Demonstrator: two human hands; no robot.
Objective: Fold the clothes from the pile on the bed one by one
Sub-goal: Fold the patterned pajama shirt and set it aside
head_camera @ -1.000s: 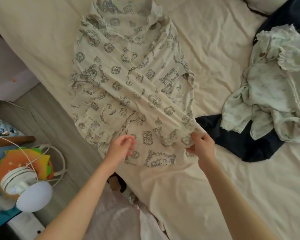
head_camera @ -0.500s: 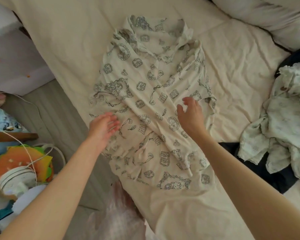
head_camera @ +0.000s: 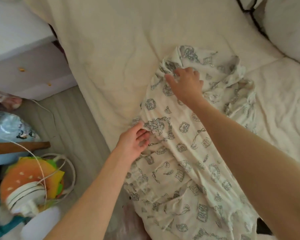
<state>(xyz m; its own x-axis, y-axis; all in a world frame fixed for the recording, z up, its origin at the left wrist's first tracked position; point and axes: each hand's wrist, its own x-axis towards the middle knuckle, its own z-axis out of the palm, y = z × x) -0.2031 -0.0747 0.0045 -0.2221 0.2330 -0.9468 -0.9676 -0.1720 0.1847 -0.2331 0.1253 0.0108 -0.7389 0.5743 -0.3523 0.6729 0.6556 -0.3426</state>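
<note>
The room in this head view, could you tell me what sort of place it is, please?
Most likely a home bedroom: a bed under a cream sheet, a pillow at its head, and a burger plush on the floor beside it.

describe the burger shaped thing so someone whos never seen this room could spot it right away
Start at the cream-sheeted bed and look down to the floor along its left side, at the picture's lower left. The burger-shaped cushion lies there among clutter, under a white corded device. Its orange bun with pale seed marks and green and yellow layers set it apart from the things around it.
</note>
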